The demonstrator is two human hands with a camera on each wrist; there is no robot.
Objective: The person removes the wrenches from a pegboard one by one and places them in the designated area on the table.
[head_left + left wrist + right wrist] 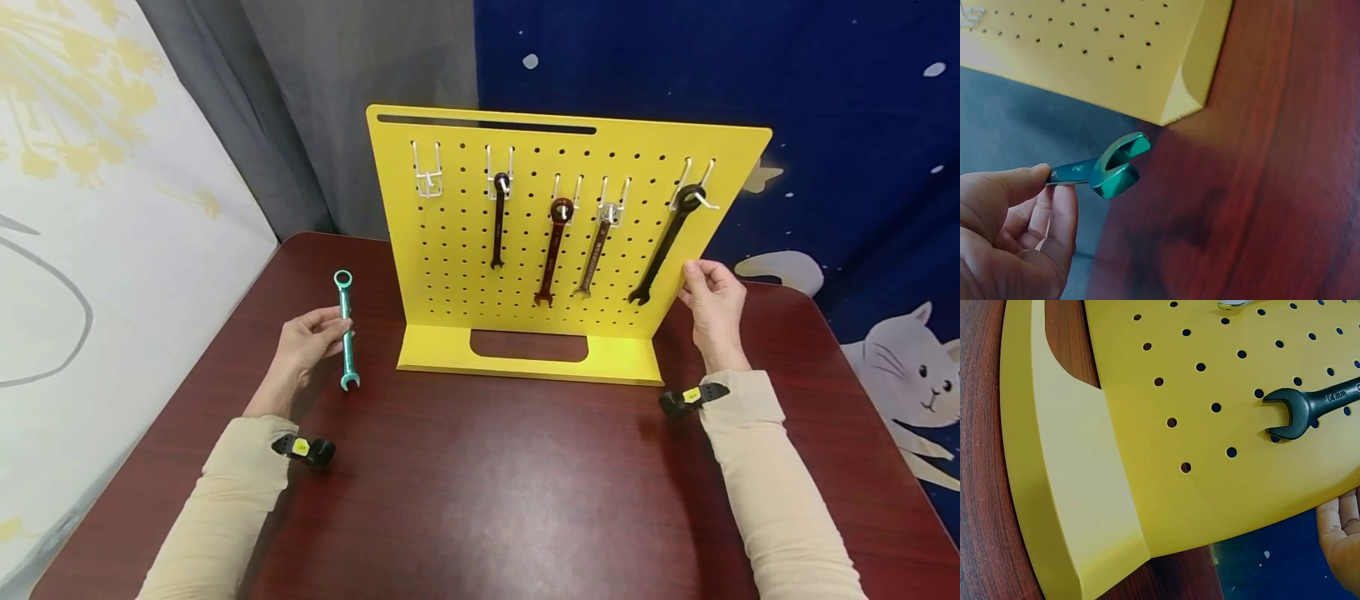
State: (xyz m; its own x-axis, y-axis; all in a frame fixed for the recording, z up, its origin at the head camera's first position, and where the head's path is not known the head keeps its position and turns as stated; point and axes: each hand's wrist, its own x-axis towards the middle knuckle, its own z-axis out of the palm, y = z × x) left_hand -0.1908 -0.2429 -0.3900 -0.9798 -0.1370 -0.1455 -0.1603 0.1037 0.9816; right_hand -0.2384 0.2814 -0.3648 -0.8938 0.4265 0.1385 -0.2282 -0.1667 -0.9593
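Dark red table: left hand pinches teal wrench mid-shaft, frame left; right hand, seemingly loose-fingered, steadies yellow pegboard edge.

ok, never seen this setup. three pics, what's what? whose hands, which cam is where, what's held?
No machine here: a person works with bare hands. The wide picture comes from a camera on the head, the other two from cameras on each wrist.

On the dark red wooden table stands a yellow metal pegboard with white wire hooks. Four wrenches hang on it; the rightmost is a long black open-ended wrench. The leftmost hook is bare.

The left hand pinches a teal metal combination wrench by its shaft between thumb and fingers. The right hand rests against the pegboard's right edge.
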